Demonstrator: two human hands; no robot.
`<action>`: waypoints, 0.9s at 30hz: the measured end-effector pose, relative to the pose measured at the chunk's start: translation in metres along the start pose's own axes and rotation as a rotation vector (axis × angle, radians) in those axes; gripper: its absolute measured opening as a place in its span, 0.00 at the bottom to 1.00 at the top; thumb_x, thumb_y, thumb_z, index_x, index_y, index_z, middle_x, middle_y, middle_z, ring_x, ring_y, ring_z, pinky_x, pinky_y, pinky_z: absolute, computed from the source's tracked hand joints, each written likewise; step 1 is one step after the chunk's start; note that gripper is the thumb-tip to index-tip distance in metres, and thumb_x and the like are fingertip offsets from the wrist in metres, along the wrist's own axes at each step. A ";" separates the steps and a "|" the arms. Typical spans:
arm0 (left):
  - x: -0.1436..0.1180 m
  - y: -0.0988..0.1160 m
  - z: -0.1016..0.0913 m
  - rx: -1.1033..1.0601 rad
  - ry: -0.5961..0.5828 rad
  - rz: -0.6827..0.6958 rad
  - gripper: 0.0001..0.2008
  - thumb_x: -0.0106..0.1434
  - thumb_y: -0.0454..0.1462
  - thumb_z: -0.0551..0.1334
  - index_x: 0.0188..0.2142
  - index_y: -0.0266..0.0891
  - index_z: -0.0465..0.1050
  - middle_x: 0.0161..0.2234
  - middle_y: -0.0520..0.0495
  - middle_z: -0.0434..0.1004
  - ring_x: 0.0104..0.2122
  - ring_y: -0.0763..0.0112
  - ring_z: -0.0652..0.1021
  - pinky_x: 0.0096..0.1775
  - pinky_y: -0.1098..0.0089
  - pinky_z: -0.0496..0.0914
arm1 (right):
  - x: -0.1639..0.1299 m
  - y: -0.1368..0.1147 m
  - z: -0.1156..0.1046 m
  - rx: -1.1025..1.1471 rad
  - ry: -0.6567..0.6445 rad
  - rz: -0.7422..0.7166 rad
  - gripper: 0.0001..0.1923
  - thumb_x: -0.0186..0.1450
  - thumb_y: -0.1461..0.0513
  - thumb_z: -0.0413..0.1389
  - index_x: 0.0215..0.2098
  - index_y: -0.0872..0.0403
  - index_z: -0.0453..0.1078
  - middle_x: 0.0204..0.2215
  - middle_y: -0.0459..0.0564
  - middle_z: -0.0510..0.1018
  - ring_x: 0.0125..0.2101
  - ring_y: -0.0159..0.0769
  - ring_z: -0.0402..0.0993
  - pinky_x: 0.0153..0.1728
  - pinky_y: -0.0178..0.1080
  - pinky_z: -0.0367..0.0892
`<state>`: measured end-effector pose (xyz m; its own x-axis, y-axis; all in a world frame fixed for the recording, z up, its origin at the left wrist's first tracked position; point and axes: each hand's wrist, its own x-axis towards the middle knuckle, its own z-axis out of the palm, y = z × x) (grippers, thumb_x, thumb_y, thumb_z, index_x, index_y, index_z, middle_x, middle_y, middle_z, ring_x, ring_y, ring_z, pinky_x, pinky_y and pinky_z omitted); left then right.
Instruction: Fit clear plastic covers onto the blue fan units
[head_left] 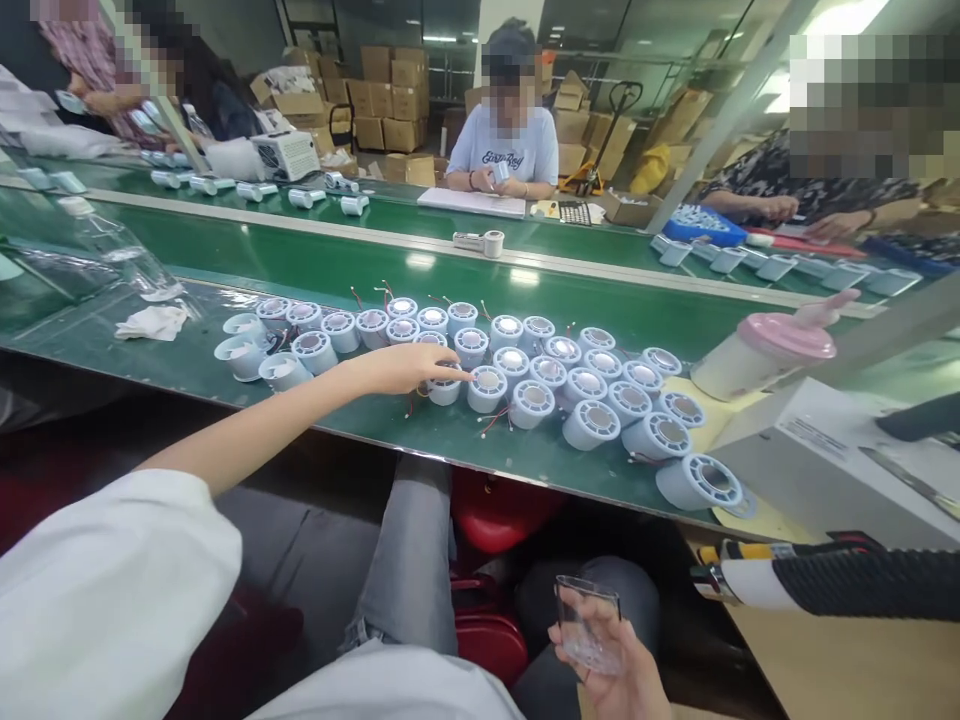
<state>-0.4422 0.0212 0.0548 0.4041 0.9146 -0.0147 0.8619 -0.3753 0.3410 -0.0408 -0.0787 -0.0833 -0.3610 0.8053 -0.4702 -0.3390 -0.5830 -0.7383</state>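
The left hand [405, 368] stretched out over the green table [187, 360], fingers held together and pointing, the tips touching a small round white fan part [445, 390] at the near edge of a crowd of similar fan parts [585, 385]. The right hand [611, 665] sat low over the lap, thumb and fingers pinching a clear plastic piece [589, 625]. A crumpled white cloth [152, 321] lay to the left, a pink-lidded jar [765, 355] to the right

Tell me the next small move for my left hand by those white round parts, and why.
Probably close the left hand on the round white part under its fingertips and lift it. The fingers already rest there, open, and the right hand holds a clear plastic piece at your lap.
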 end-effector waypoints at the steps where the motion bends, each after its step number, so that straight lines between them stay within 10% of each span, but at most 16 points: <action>1: -0.006 0.003 0.000 0.013 0.003 -0.014 0.31 0.50 0.24 0.58 0.52 0.47 0.71 0.53 0.40 0.68 0.49 0.55 0.72 0.48 0.63 0.66 | -0.001 -0.001 -0.002 0.018 0.036 0.018 0.17 0.56 0.47 0.61 0.30 0.51 0.76 0.40 0.49 0.80 0.30 0.41 0.79 0.30 0.39 0.73; 5: -0.028 0.027 0.003 -0.079 0.041 -0.196 0.23 0.46 0.34 0.66 0.45 0.40 0.71 0.45 0.42 0.69 0.39 0.60 0.73 0.42 0.67 0.66 | 0.003 -0.006 0.000 -0.020 0.027 0.024 0.20 0.55 0.45 0.60 0.33 0.52 0.77 0.40 0.51 0.79 0.30 0.42 0.78 0.30 0.41 0.73; 9: -0.041 0.063 0.025 -0.477 0.061 -0.298 0.19 0.55 0.45 0.60 0.43 0.39 0.66 0.38 0.47 0.70 0.34 0.67 0.71 0.36 0.70 0.64 | 0.001 -0.021 0.019 -0.486 -0.194 -0.267 0.21 0.61 0.48 0.57 0.47 0.50 0.74 0.48 0.55 0.74 0.41 0.46 0.75 0.40 0.44 0.72; 12: -0.041 0.091 0.051 -0.971 -0.108 -0.309 0.18 0.59 0.49 0.51 0.37 0.37 0.66 0.30 0.49 0.68 0.25 0.73 0.67 0.26 0.73 0.61 | -0.005 -0.039 0.043 -1.079 -0.360 -0.642 0.24 0.64 0.59 0.54 0.58 0.45 0.64 0.55 0.55 0.66 0.52 0.48 0.67 0.50 0.47 0.67; 16: -0.031 0.120 0.077 -1.098 -0.394 -0.254 0.13 0.56 0.45 0.55 0.30 0.37 0.68 0.25 0.51 0.67 0.22 0.74 0.67 0.21 0.74 0.60 | -0.007 -0.056 0.073 -1.544 -0.340 -1.013 0.29 0.62 0.64 0.54 0.61 0.42 0.59 0.56 0.57 0.62 0.52 0.50 0.65 0.46 0.49 0.70; 21: -0.020 0.137 0.081 -0.926 -0.662 -0.121 0.14 0.62 0.45 0.55 0.32 0.39 0.73 0.24 0.51 0.69 0.22 0.72 0.68 0.22 0.73 0.62 | 0.002 -0.064 0.082 -1.743 -0.369 -0.889 0.24 0.58 0.67 0.54 0.53 0.49 0.68 0.57 0.59 0.63 0.46 0.49 0.67 0.38 0.48 0.73; 27: -0.023 0.155 0.079 -0.581 -0.241 -0.051 0.11 0.61 0.42 0.60 0.40 0.40 0.73 0.37 0.47 0.75 0.36 0.66 0.73 0.37 0.69 0.65 | 0.002 -0.071 0.075 -1.682 -0.364 -0.705 0.10 0.55 0.70 0.59 0.33 0.50 0.71 0.54 0.52 0.68 0.49 0.47 0.68 0.39 0.45 0.72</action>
<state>-0.2937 -0.0703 0.0335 0.4832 0.8439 -0.2330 0.6022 -0.1273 0.7881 -0.0823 -0.0438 0.0041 -0.7765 0.6287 0.0436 0.5369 0.6961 -0.4767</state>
